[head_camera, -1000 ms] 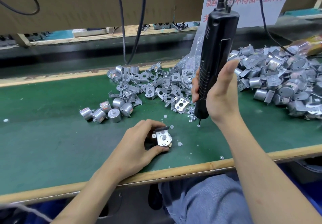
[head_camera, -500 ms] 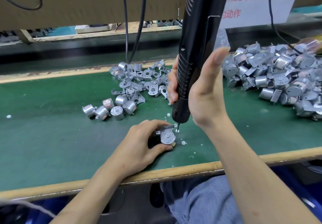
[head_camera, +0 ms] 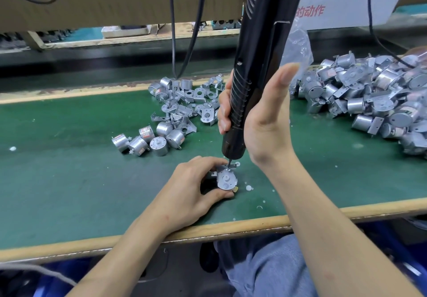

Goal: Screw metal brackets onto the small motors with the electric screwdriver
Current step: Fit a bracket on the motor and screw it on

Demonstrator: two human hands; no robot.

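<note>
We are partway through one assembly. Our left hand [head_camera: 189,186] pinches a bracket [head_camera: 226,179] between thumb and curled fingers, on top of a motor [head_camera: 231,188] that is almost hidden beneath it. The motor stands on the green table [head_camera: 69,169] near the front edge. Our right hand [head_camera: 265,121] curls its fingers round the lower barrel of the electric screwdriver [head_camera: 258,54], with the thumb stretched up along it. The bit touches the far side of the bracket. We cannot tell whether that screw is already seated, nor whether any other hole is filled.

On the right lies a large heap of finished motors [head_camera: 369,102] that already carry brackets, so we judge much of the batch done. A small cluster of bare motors [head_camera: 147,139] waits to the left, just in front of a pile of loose brackets [head_camera: 189,102].

Nothing lies between the bit and the bracket. Small white bits [head_camera: 248,188] are scattered just beside the work. The screwdriver and our right hand hide part of the bracket pile. Two dark cables [head_camera: 175,31] hang down at the back, well apart from our hands, and a clear plastic bag [head_camera: 298,49] sits behind the tool.
</note>
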